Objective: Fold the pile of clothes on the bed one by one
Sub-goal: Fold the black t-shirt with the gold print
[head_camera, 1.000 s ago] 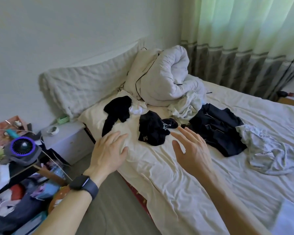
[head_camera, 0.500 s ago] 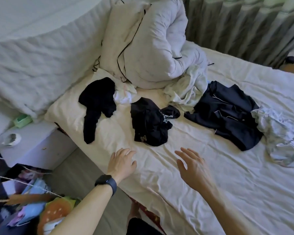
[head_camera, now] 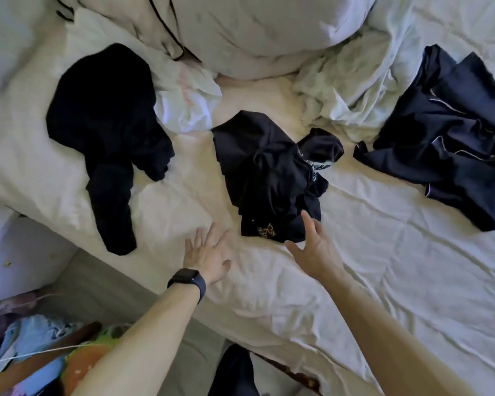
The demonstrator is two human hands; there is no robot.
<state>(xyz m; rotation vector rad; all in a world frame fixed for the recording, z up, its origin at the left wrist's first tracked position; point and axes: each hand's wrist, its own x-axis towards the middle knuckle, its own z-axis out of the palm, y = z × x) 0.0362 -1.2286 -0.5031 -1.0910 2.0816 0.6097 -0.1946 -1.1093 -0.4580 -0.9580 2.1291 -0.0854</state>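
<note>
Several crumpled clothes lie on the white bed sheet (head_camera: 383,267). In the middle is a bunched black garment (head_camera: 269,172) with a small patterned patch at its near edge. My right hand (head_camera: 312,247) is open, its fingers spread at that garment's near right corner, touching or just over it. Just left of the garment, my left hand (head_camera: 209,252), with a dark watch on the wrist, lies flat and open on the sheet. A black long-sleeved top (head_camera: 109,124) lies at the left, a dark navy piped garment (head_camera: 452,144) at the right.
A white piece (head_camera: 189,104) and a pale crumpled cloth (head_camera: 346,90) lie further back, under a big rolled duvet (head_camera: 255,32). The bed's edge runs diagonally at lower left, with a white bedside cabinet (head_camera: 17,258) and colourful clutter (head_camera: 40,352) on the floor side.
The view has tilted down and closer to the bed. Both hands have reached forward toward the middle black garment; the right hand's fingers are now at its near edge.
</note>
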